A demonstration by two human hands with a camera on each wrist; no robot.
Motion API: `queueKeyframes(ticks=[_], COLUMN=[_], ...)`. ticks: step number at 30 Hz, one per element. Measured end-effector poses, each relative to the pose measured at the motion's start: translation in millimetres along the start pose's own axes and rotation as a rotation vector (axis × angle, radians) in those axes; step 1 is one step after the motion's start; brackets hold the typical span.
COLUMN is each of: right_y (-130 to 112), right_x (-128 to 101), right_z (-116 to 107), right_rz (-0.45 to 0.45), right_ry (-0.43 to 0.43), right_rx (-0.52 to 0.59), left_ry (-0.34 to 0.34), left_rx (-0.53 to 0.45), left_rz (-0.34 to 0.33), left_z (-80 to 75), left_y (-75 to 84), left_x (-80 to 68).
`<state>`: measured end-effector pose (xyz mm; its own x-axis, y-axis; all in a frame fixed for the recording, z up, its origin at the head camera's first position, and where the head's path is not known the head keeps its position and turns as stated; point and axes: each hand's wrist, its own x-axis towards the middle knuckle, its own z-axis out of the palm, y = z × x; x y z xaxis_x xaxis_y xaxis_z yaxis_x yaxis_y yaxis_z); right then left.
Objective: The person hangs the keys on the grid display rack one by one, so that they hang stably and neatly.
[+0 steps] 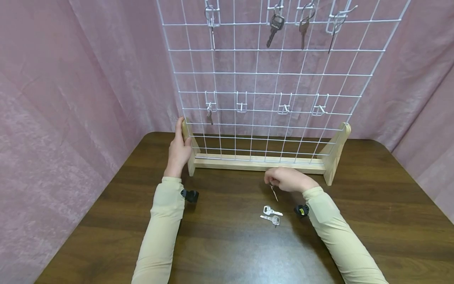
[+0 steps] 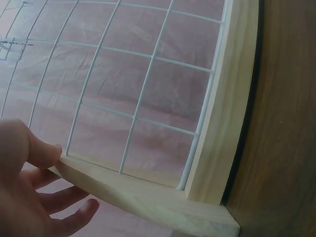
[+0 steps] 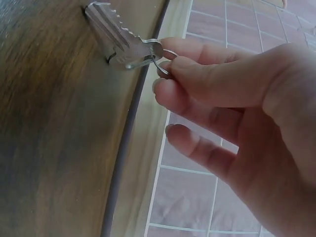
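Pink cloth backdrop, dark wood table (image 1: 227, 252) w/ white wire grid rack (image 1: 269, 79) in a wooden base. Left hand (image 1: 179, 148) steadies the rack's left post, thumb and fingers round the wood. Right hand (image 1: 287, 179) is just off the table in front of the base, pinching a key (image 3: 123, 44) by its ring, blade hanging down. Progress, as I read it: approx 5 keys on hooks already, 2 loose keys (image 1: 272, 215) on the table, several lower hooks bare; so roughly halfway
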<state>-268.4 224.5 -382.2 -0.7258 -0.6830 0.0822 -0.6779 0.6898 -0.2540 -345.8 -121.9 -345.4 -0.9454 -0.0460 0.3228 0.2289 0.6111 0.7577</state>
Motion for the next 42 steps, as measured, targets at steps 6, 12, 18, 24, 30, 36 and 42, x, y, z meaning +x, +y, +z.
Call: queueKeyframes(ticks=[6, 12, 18, 24, 30, 36, 42], right_y=[-1, -3, -6, -9, -14, -20, -22], right_x=[1, 1, -1, -2, -4, -6, -5], right_z=[-3, -8, -13, -20, -28, -33, -36], right_rz=[0.014, 0.02, -0.002, -0.033, -0.04, -0.048, -0.067], right_ry=[0.031, 0.054, 0.137, 0.237, 0.327, 0.379, 0.403], right_rx=[-0.026, -0.031, -0.045, -0.058, -0.097, -0.127, -0.143], left_ry=[-0.002, -0.003, -0.001, 0.002, -0.005, -0.002, 0.008], left_rx=[0.003, 0.007, 0.004, 0.004, 0.006, 0.008, -0.004], left_rz=[-0.013, -0.022, -0.012, -0.016, -0.025, -0.023, -0.021], left_z=[0.0, 0.3, 0.8, 0.5, 0.0, -0.4, 0.0], left_y=[1.0, 1.1, 2.0, 1.1, 1.8, 3.3, 3.4], left_x=[0.9, 1.4, 2.2, 1.9, 0.3, 0.4, -0.5])
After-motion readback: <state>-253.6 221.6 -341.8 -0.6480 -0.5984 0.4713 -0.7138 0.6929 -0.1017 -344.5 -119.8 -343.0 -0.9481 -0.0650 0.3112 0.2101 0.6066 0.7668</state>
